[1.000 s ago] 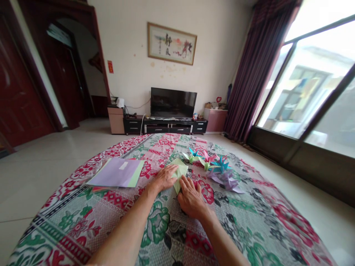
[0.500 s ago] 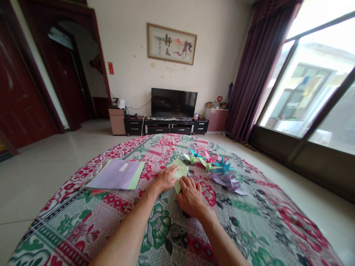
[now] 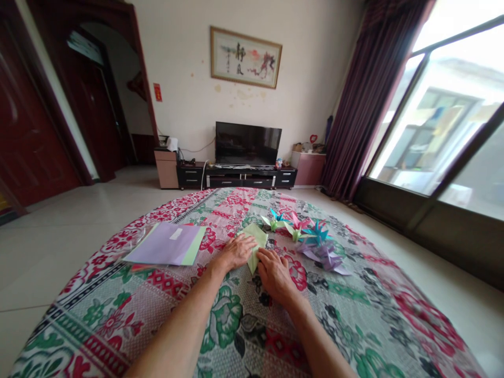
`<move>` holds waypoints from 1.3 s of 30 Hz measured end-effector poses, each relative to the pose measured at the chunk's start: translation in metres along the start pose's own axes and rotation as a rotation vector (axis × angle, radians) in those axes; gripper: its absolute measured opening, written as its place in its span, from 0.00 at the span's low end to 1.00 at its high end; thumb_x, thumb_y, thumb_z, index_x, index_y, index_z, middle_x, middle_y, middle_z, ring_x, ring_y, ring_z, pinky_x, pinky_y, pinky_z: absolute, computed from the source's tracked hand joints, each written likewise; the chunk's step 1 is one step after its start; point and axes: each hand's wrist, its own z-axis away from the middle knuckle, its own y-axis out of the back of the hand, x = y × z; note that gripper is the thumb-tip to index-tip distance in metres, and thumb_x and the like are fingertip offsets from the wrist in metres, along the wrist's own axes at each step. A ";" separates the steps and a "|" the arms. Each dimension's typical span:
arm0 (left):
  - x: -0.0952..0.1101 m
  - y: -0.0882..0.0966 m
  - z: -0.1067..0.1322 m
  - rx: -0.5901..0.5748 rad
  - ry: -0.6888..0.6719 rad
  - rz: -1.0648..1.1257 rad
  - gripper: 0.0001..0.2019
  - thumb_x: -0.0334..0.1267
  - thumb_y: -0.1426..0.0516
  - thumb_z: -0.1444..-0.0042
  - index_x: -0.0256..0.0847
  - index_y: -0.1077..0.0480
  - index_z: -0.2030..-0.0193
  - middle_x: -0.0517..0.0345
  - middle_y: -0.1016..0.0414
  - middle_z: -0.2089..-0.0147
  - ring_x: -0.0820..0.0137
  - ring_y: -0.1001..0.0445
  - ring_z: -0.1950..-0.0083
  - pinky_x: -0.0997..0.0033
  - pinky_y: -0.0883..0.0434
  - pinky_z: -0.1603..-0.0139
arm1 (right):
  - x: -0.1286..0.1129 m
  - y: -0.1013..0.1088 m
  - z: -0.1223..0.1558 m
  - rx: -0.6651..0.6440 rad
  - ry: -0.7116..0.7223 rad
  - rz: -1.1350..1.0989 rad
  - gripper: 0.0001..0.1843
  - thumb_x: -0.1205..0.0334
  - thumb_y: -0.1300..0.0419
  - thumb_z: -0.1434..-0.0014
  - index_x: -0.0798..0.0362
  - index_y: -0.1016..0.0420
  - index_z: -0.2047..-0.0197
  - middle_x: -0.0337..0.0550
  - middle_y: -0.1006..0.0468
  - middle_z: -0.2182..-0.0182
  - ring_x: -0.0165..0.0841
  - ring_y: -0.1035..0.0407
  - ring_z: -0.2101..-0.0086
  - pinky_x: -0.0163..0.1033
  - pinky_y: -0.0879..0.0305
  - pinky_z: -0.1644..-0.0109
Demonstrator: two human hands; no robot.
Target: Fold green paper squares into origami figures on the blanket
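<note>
A light green sheet of origami paper (image 3: 259,234), folded into a pointed kite-like shape, lies on the patterned tablecloth. My left hand (image 3: 238,251) rests flat across its left side, fingers stretched over the paper. At the lower right edge, my right hand (image 3: 274,270) has its fingers bent and close together on the paper; its thumb is hidden. To the right stand several folded paper cranes: green (image 3: 296,233), blue (image 3: 317,232), pink (image 3: 300,222) and purple (image 3: 327,258).
On the left lies a stack of coloured paper (image 3: 159,245), purple on top with green showing, partly in clear plastic. The round table's cloth (image 3: 165,320) is floral. Beyond the table are a television (image 3: 248,144) on a low cabinet and a window on the right.
My right hand's fingers have straightened a little and shifted slightly along the paper's right edge. My left hand stays on the paper. The camera view has tilted slightly.
</note>
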 end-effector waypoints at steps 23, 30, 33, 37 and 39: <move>0.002 -0.008 0.005 0.043 -0.018 -0.058 0.20 0.37 0.56 0.37 0.50 0.40 0.39 0.58 0.42 0.35 0.60 0.47 0.34 0.50 0.43 0.37 | -0.016 -0.008 0.003 0.008 -0.097 0.162 0.18 0.60 0.60 0.35 0.46 0.34 0.49 0.44 0.35 0.43 0.40 0.45 0.46 0.51 0.53 0.45; 0.003 -0.005 0.005 0.010 0.003 -0.031 0.20 0.38 0.57 0.37 0.51 0.41 0.39 0.59 0.43 0.34 0.59 0.48 0.34 0.47 0.44 0.37 | -0.016 -0.014 0.006 0.016 -0.117 0.154 0.20 0.58 0.60 0.36 0.44 0.37 0.45 0.42 0.39 0.40 0.41 0.49 0.42 0.56 0.57 0.42; 0.006 0.000 0.006 -0.009 0.012 -0.003 0.20 0.38 0.57 0.37 0.51 0.41 0.39 0.60 0.44 0.34 0.58 0.49 0.33 0.45 0.45 0.37 | -0.016 -0.017 0.009 -0.005 -0.129 0.150 0.21 0.58 0.61 0.36 0.45 0.39 0.43 0.42 0.41 0.39 0.42 0.51 0.41 0.58 0.59 0.41; 0.010 0.007 0.008 -0.038 0.033 0.016 0.20 0.38 0.57 0.38 0.52 0.41 0.40 0.61 0.44 0.34 0.58 0.49 0.33 0.43 0.46 0.38 | -0.017 -0.020 0.013 -0.023 -0.157 0.149 0.22 0.58 0.61 0.36 0.44 0.41 0.41 0.41 0.43 0.37 0.43 0.54 0.39 0.60 0.61 0.41; 0.011 0.008 0.009 -0.045 0.042 0.023 0.20 0.37 0.57 0.38 0.52 0.40 0.40 0.62 0.44 0.34 0.58 0.49 0.33 0.44 0.46 0.37 | -0.019 -0.019 0.015 -0.031 -0.159 0.147 0.22 0.59 0.61 0.36 0.45 0.41 0.41 0.41 0.43 0.37 0.44 0.54 0.39 0.60 0.61 0.41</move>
